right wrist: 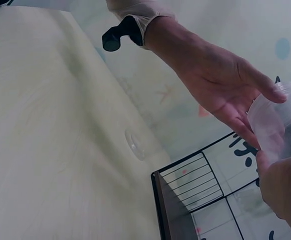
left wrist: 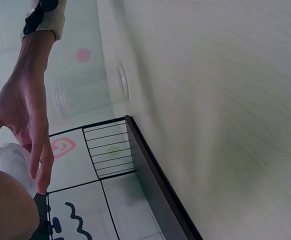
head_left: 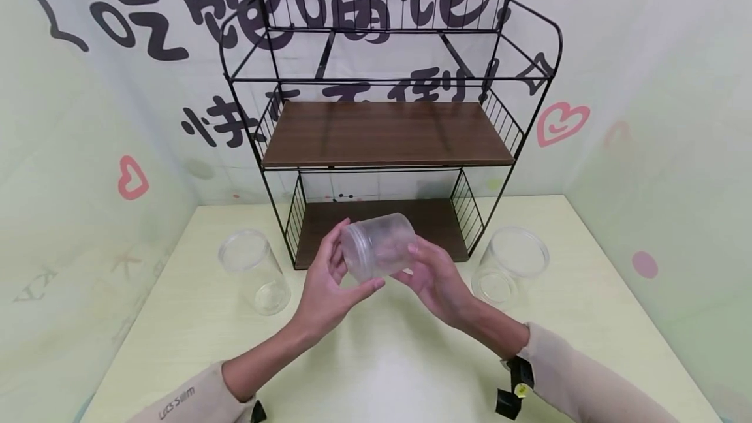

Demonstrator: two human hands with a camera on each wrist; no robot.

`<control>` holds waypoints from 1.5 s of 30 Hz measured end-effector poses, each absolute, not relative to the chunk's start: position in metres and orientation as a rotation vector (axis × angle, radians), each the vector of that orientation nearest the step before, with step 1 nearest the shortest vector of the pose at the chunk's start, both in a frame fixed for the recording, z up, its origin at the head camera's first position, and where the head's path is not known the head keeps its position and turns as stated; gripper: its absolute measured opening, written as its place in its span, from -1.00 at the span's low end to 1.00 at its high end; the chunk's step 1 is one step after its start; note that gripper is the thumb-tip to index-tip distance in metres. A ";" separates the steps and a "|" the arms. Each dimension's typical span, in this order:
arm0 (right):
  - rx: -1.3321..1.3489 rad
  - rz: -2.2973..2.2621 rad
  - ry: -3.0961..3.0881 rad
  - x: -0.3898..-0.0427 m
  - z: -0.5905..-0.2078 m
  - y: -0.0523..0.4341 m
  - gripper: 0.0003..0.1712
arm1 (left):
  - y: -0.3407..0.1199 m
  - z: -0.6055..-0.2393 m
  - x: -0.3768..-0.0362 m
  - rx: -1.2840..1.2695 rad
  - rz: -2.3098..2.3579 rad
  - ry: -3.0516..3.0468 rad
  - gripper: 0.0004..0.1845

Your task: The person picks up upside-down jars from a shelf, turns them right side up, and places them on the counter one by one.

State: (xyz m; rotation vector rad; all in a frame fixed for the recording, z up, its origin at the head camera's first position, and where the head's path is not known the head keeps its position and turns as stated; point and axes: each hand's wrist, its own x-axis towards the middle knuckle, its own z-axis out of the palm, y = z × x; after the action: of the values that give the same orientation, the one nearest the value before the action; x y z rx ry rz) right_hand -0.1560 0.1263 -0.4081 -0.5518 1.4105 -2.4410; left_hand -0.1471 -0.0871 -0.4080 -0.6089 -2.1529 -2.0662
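Note:
A clear plastic jar point(head_left: 384, 247) lies tipped on its side in the air, in front of the rack. Its ridged, wider end points left. My left hand point(head_left: 329, 279) holds that end, thumb below and fingers behind it. At the opposite end my right hand point(head_left: 437, 279) grips the jar, thumb on the near side; its other fingers are partly hidden. From the left wrist, the jar point(left wrist: 15, 160) shows between both hands. In the right wrist view the left hand point(right wrist: 220, 85) curves around the jar point(right wrist: 270, 125).
A black wire rack with brown shelves point(head_left: 388, 136) stands at the table's back. One clear jar point(head_left: 258, 273) stands upright left of it, another clear jar point(head_left: 511, 260) at the right. Printed cloth walls point(head_left: 646, 149) enclose the pale table point(head_left: 382, 371).

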 end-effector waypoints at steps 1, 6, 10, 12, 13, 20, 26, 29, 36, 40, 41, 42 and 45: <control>-0.554 -2.436 1.415 -0.156 -0.408 0.127 -0.55 | -0.088 -0.407 -0.147 -0.616 -2.061 -2.149 0.14; -0.535 -2.353 1.545 -0.155 -0.407 0.132 -0.42 | -0.093 -0.403 -0.147 -0.657 -2.012 -2.162 0.12; -0.581 -2.165 1.794 -0.152 -0.404 0.143 -0.28 | -0.098 -0.400 -0.147 -0.651 -1.931 -2.240 0.12; -0.642 -2.035 1.968 -0.150 -0.402 0.150 -0.25 | -0.101 -0.399 -0.148 -0.631 -1.874 -2.290 0.14; -0.681 -1.967 2.054 -0.148 -0.400 0.153 -0.22 | -0.103 -0.399 -0.148 -0.625 -1.847 -2.311 0.14; -0.782 -1.611 2.525 -0.140 -0.386 0.179 -0.02 | -0.112 -0.398 -0.151 -0.598 -1.632 -2.441 0.13; -0.793 -1.344 2.881 -0.136 -0.369 0.202 0.12 | -0.118 -0.398 -0.154 -0.626 -1.494 -2.510 0.14; -0.790 -1.239 3.022 -0.135 -0.360 0.214 0.17 | -0.120 -0.400 -0.155 -0.637 -1.418 -2.568 0.15; -0.690 -1.166 3.261 -0.135 -0.340 0.243 0.21 | -0.121 -0.408 -0.157 -0.653 -1.266 -2.742 0.16; -0.593 -1.174 3.369 -0.138 -0.331 0.260 0.20 | -0.123 -0.413 -0.159 -0.677 -1.180 -2.817 0.16; -0.573 -1.171 3.389 -0.139 -0.330 0.265 0.20 | -0.123 -0.414 -0.160 -0.683 -1.155 -2.834 0.16; -0.555 -1.170 3.402 -0.141 -0.329 0.268 0.20 | -0.123 -0.416 -0.160 -0.691 -1.132 -2.848 0.16; -0.503 -1.151 3.417 -0.148 -0.324 0.278 0.21 | -0.124 -0.418 -0.161 -0.718 -1.071 -2.887 0.16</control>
State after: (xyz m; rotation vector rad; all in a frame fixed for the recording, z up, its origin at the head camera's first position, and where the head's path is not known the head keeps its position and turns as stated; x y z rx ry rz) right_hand -0.1484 0.2783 -0.3241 -0.5030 3.4172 -1.1511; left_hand -0.1608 -0.1240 -0.4185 -0.7184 -2.8867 -1.0713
